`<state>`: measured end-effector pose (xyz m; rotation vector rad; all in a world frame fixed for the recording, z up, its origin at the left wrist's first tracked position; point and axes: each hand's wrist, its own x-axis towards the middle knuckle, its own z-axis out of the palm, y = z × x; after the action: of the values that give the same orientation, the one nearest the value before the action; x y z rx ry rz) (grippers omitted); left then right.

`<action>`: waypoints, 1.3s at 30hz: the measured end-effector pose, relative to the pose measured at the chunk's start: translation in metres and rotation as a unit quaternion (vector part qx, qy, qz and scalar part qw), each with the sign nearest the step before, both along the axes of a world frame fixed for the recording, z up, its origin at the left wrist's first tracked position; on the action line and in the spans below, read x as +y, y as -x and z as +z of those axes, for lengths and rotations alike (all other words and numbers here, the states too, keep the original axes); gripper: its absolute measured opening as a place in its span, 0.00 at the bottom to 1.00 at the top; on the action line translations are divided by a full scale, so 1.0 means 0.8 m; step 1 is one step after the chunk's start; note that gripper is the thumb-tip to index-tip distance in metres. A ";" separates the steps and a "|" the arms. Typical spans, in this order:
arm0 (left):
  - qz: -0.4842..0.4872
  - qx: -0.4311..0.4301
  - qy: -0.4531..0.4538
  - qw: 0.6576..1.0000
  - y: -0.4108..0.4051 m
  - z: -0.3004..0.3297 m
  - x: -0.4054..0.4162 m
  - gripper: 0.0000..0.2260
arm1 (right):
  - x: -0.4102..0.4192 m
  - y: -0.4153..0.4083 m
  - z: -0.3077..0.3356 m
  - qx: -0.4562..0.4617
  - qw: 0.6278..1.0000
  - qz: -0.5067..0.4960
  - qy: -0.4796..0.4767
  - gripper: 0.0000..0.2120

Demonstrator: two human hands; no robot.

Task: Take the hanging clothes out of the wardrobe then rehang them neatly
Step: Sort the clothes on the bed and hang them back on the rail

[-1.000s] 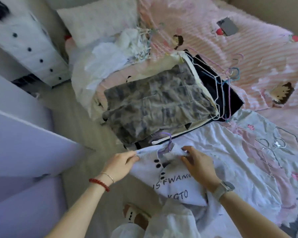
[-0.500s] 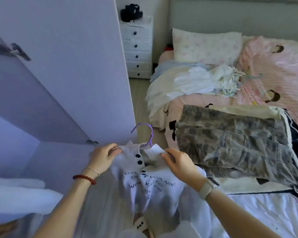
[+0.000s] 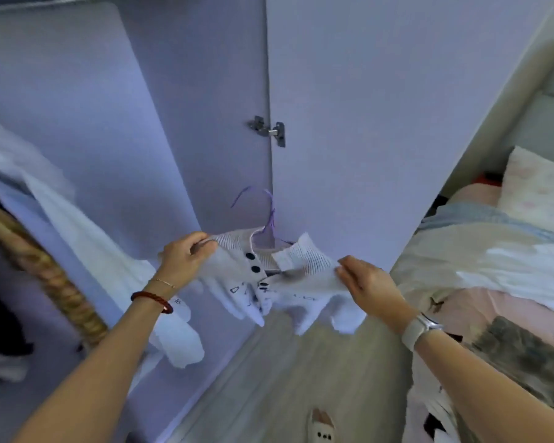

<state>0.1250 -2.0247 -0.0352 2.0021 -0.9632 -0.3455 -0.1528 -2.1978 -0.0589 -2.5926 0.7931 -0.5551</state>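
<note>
A white collared shirt [image 3: 237, 276] with dark buttons and black lettering hangs on a purple hanger [image 3: 271, 215], held up in front of the open wardrobe [image 3: 179, 123]. My left hand [image 3: 183, 260] grips the shirt's left shoulder by the ribbed collar. My right hand [image 3: 365, 282] holds the right shoulder, fingers under the fabric. The hanger's hook points up, free of any rail. A white garment [image 3: 87, 251] hangs inside the wardrobe at the left.
The wardrobe's open door [image 3: 381, 123] stands straight ahead, hinge [image 3: 269, 131] at mid height. The bed [image 3: 493, 266] at the right carries piled clothes, a camouflage garment [image 3: 525, 356] and a pillow [image 3: 538, 183]. A braided tan object [image 3: 45, 273] leans at the left. Wooden floor lies below.
I have turned from the bed toward the wardrobe, lifting the white shirt on its hanger off the bed and carrying it up in both hands.
</note>
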 end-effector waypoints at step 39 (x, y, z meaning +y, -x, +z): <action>0.336 -0.163 0.055 0.926 -0.230 0.087 0.125 0.25 | 0.166 -0.611 0.182 -0.053 0.960 0.263 -0.085 0.11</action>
<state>0.3087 -1.9248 0.0345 2.1790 -0.4151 0.4207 0.3358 -2.0651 0.0868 -2.4426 0.0914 -0.4336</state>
